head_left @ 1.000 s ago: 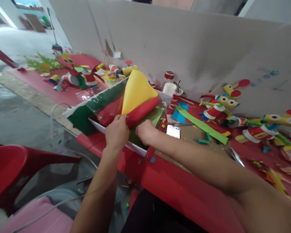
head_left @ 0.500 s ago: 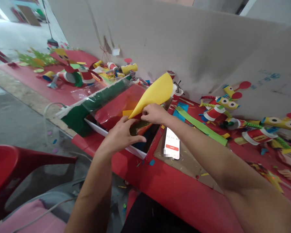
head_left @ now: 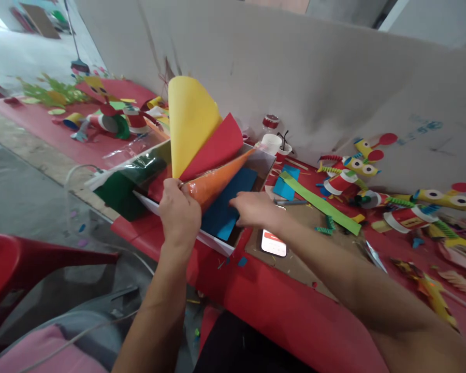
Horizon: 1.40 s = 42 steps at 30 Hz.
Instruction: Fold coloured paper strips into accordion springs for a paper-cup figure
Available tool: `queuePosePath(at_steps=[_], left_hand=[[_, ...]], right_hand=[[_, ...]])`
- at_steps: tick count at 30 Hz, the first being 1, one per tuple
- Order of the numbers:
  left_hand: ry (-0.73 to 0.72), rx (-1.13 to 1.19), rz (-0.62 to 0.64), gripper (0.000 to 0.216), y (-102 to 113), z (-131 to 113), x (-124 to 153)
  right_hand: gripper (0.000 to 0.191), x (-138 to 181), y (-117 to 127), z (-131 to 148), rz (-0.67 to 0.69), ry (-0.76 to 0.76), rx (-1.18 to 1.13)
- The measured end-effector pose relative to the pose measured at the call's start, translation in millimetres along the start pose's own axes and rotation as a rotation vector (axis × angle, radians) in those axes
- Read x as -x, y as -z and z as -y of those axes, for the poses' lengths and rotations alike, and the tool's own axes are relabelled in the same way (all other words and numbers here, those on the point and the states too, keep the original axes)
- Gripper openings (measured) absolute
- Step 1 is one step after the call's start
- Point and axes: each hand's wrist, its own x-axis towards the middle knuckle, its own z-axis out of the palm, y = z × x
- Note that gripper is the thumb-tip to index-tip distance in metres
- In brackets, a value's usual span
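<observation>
My left hand (head_left: 179, 215) is closed on the near edges of several coloured paper sheets and lifts them up in a fan. A yellow sheet (head_left: 190, 119) stands highest, curling at its top. Beside it are a red sheet (head_left: 217, 145) and an orange sheet (head_left: 213, 181) with shiny clear plastic over it. Underneath, a blue paper sheet (head_left: 221, 212) lies in the white box (head_left: 217, 245). My right hand (head_left: 252, 209) reaches over the box's right side, its curled fingers at the right edge of the blue sheet; the thumb is partly hidden.
Right of the box, a phone (head_left: 274, 244) lies on brown cardboard, with a pen (head_left: 291, 202) and a green paper strip (head_left: 320, 203) nearby. Paper-cup figures (head_left: 340, 181) stand along the wall. White cups (head_left: 271, 144) are behind the box. A red stool (head_left: 8, 259) stands left.
The yellow sheet has swung left and upright, with red and orange sheets now raised beside it. My left hand has closed on them. My right hand has left the yellow sheet and moved down to the blue one.
</observation>
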Motion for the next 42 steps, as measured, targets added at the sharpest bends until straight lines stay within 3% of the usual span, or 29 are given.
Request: queuePosePath(at_steps=[4,8,15,17,22,28,34,36,39,42], left_hand=[[0.042,-0.012,-0.016,0.015,1,1,-2],[0.057,0.0,-0.017,0.011,2,3,-2],[0.053,0.019,-0.022,0.007,1,5,-3],[0.048,0.034,-0.024,0.006,1,6,-3],[0.022,0.094,0.013,0.012,6,8,-2],[0.049,0.143,0.041,0.022,10,12,-4],[0.055,0.202,0.052,0.022,10,12,-5],[0.059,0.227,0.086,0.022,11,13,-6],[0.057,0.267,0.136,0.023,14,15,-7],[0.041,0.335,0.276,0.022,20,17,-9]], right_hand=[[0.031,-15,-16,36,0.011,-0.072,0.166],[0.023,-18,-20,46,0.015,0.016,0.146],[0.027,-1,-12,18,-0.267,0.163,0.119],[0.029,-2,-12,7,-0.26,0.166,0.109],[0.034,-9,-21,-11,-0.219,-0.031,-0.087],[0.03,-13,-26,-18,-0.263,-0.092,-0.188],[0.021,-15,-23,-28,-0.137,0.073,-0.301],[0.026,-13,-20,-28,-0.222,0.072,-0.361],[0.026,-8,-13,-20,-0.534,-0.004,-0.472],[0.023,-6,-11,-8,-0.68,0.093,-0.514]])
